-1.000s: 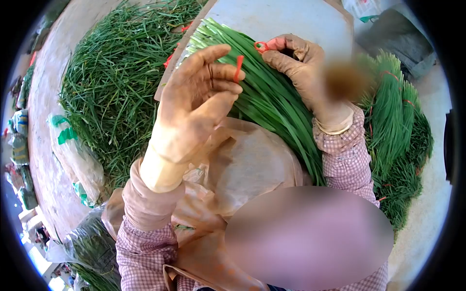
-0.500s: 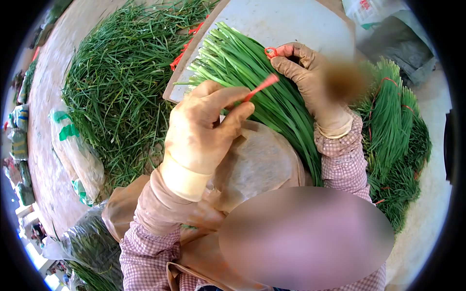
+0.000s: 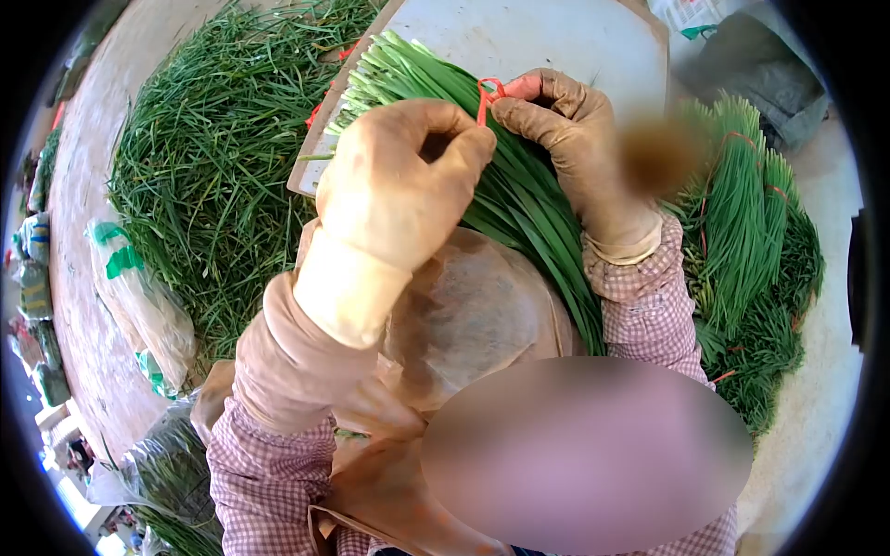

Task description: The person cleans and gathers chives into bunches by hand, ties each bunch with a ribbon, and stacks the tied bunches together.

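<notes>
A bunch of long green stalks (image 3: 528,195) with pale cut ends lies across a light board (image 3: 547,42) and hangs over its near edge. My left hand (image 3: 403,176), in a stained glove, pinches one end of a red tie (image 3: 482,100) above the bunch. At the other side of the tie, my right hand (image 3: 561,130), gloved too, grips the looped red part between thumb and fingers. The fingertips of the two hands are close together. The part of the tie under the bunch is hidden.
A large heap of loose green stalks (image 3: 213,176) lies to the left. Tied bunches (image 3: 746,222) rest on more greens at the right. A clear plastic bag (image 3: 144,296) is at the far left, and a dark sheet (image 3: 760,79) lies at the upper right.
My left hand has gone from open fingers with the red strip across them to a pinch on it, then moved up beside my right hand. My right hand keeps its hold.
</notes>
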A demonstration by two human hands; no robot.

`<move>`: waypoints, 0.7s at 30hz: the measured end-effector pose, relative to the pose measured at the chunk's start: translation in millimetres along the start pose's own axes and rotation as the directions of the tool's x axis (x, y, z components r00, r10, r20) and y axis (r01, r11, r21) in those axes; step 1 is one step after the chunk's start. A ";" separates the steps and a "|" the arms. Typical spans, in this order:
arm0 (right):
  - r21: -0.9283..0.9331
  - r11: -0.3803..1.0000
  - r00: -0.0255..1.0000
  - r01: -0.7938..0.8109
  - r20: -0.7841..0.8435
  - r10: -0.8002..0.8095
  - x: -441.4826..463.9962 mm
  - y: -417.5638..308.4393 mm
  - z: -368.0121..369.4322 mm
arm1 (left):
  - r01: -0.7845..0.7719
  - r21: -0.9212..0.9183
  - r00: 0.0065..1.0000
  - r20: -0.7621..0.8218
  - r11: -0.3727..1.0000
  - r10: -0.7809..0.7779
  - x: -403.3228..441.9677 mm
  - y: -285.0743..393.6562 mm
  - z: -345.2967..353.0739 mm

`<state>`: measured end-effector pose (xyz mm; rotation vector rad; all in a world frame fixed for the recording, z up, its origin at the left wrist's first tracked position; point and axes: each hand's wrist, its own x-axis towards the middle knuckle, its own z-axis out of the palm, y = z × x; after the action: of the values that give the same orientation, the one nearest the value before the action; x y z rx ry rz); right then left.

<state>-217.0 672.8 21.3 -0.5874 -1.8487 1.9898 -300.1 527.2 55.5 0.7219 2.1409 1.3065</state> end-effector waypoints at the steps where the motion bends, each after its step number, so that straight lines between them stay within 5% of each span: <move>1: 0.019 1.000 1.000 -0.001 -0.015 0.002 -0.5 1.1 0.3 | -0.024 -0.021 1.000 0.006 0.999 0.024 2.8 -1.4 1.0; 4: 0.054 0.999 1.000 -0.007 -0.013 0.008 -1.6 0.4 1.6 | -0.038 0.117 0.999 0.018 0.992 0.036 7.2 1.7 -0.6; 13: -0.060 0.986 0.987 0.152 0.052 -0.149 -6.9 5.4 6.0 | -0.040 0.093 0.998 0.052 0.995 0.035 12.9 -2.3 -1.9; 21: 0.087 0.995 0.988 0.041 0.145 -0.053 -4.6 5.9 -5.9 | -0.052 -0.017 0.998 0.022 0.998 0.053 12.3 -9.9 2.1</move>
<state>-209.9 674.8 15.3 -0.3783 -1.8335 2.1182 -309.2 533.0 43.8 0.7873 2.1039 1.3357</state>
